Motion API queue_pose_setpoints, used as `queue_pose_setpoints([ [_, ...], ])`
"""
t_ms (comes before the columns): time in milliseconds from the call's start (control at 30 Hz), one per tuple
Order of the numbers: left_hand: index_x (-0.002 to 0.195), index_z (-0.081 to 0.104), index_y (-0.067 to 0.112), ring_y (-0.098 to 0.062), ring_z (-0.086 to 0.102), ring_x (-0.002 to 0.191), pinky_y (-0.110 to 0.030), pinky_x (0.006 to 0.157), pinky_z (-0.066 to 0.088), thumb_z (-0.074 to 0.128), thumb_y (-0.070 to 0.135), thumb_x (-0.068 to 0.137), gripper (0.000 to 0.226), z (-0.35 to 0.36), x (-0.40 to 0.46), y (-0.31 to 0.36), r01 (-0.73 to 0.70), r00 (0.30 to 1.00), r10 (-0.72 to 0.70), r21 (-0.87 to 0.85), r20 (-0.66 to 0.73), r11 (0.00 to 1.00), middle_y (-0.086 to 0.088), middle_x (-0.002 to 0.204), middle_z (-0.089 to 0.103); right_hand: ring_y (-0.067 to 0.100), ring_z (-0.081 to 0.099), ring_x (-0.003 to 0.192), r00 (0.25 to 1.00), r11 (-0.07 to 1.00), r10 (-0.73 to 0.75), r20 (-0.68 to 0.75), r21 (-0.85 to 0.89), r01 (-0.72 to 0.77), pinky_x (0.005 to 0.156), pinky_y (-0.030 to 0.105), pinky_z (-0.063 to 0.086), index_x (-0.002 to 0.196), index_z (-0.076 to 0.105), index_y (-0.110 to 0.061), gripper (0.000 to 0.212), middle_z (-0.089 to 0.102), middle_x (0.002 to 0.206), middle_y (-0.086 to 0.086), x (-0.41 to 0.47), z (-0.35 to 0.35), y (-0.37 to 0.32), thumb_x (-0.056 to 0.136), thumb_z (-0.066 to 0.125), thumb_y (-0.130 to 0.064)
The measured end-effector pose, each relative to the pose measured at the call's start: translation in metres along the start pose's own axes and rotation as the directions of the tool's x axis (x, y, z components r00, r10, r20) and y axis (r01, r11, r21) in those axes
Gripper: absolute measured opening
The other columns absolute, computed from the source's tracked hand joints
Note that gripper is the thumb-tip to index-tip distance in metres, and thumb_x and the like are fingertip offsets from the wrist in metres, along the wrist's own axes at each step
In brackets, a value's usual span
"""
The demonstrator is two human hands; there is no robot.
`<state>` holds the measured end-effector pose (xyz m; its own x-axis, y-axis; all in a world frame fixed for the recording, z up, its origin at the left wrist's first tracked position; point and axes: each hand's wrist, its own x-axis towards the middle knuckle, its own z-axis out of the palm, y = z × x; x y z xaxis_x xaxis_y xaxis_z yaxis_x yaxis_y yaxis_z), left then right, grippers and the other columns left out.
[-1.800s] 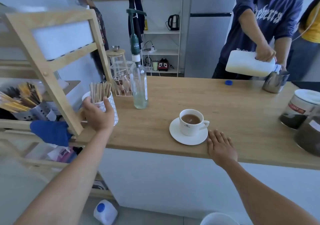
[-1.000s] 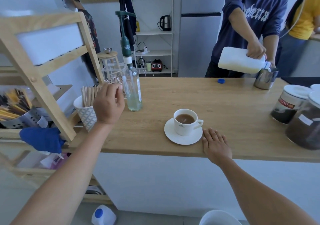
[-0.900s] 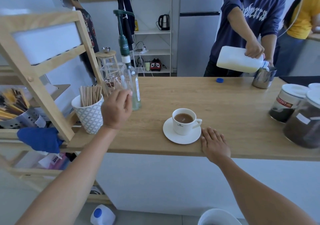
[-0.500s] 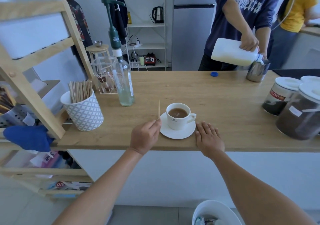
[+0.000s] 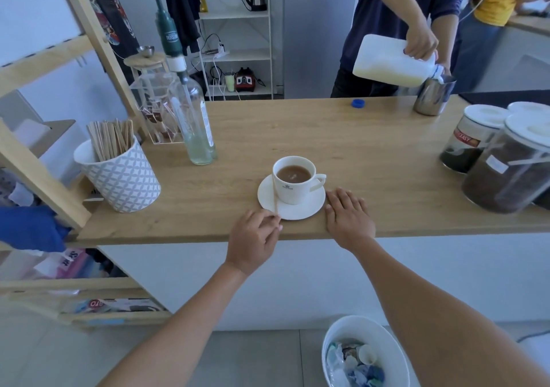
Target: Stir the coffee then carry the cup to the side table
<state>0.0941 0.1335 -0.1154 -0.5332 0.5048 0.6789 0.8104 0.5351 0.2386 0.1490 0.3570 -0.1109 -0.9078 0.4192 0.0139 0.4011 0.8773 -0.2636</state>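
Head view: left hand (image 5: 253, 238) fingers pinch the stir stick (image 5: 274, 191), pointing to 12 o'clock; cup (image 5: 294, 179) at 1 o'clock. Right hand (image 5: 348, 217) lies flat, open.

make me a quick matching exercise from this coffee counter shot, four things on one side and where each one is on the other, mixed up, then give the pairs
Things
1. wooden stir stick
2. coffee cup
3. blue bottle cap
4. right hand

Places
A. lying loose near the far edge of the counter
B. flat on the counter just right of the saucer
C. pinched in the left hand, standing upright beside the cup
D. standing on the saucer, filled with coffee

Pairs: 1-C, 2-D, 3-A, 4-B
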Motion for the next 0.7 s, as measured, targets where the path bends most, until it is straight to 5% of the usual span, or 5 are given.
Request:
queue_pose_setpoints([
  [367, 0.106, 0.075, 0.010, -0.025, 0.061, 0.083, -0.035, 0.074, 0.053, 0.070, 0.024, 0.082, 0.028, -0.006, 0.004, -0.003, -0.022, 0.997, 0.020, 0.024, 0.076, 0.999, 0.003, 0.096, 0.073, 0.014, 0.003, 0.148, 0.999, 1.000, -0.002, 0.036, -0.006, 0.002, 0.121, 0.038, 0.002, 0.149, 0.016, -0.027, 0.052, 0.012, 0.160, -0.003, 0.000, -0.003, 0.000, 0.099, 0.012, -0.040],
  [533, 0.116, 0.070, 0.006, -0.029, 0.060, 0.095, -0.033, 0.088, 0.047, 0.056, 0.039, 0.088, 0.046, -0.021, 0.022, -0.009, 0.170, 0.984, -0.168, -0.038, 0.050, 0.985, -0.008, 0.106, 0.069, 0.019, 0.019, 0.145, 1.000, 0.957, 0.026, 0.009, 0.289, -0.027, 0.120, 0.038, 0.009, 0.145, 0.030, -0.016, 0.049, 0.028, 0.156, 0.005, 0.004, -0.017, 0.000, 0.101, 0.017, -0.033],
  [600, 0.126, 0.063, 0.007, -0.030, 0.057, 0.113, -0.035, 0.100, 0.042, 0.057, 0.039, 0.090, 0.048, -0.025, 0.039, -0.012, 0.430, 0.903, -0.423, -0.137, 0.081, 0.892, -0.010, 0.120, 0.065, 0.026, 0.037, 0.134, 0.994, 0.878, 0.110, -0.020, 0.471, -0.087, 0.112, 0.039, 0.026, 0.140, 0.040, -0.014, 0.048, 0.042, 0.146, 0.009, 0.007, -0.028, -0.002, 0.101, 0.021, -0.034],
  [700, 0.142, 0.047, 0.014, -0.024, 0.049, 0.129, -0.037, 0.108, 0.038, 0.055, 0.045, 0.092, 0.060, -0.028, 0.072, -0.016, 0.807, 0.561, -0.809, -0.334, 0.177, 0.487, -0.008, 0.142, 0.053, 0.022, 0.050, 0.101, 0.967, 0.700, 0.255, -0.008, 0.691, -0.179, 0.085, 0.032, 0.034, 0.124, 0.052, -0.016, 0.044, 0.057, 0.106, 0.003, 0.012, -0.042, -0.010, 0.098, 0.026, -0.041],
])
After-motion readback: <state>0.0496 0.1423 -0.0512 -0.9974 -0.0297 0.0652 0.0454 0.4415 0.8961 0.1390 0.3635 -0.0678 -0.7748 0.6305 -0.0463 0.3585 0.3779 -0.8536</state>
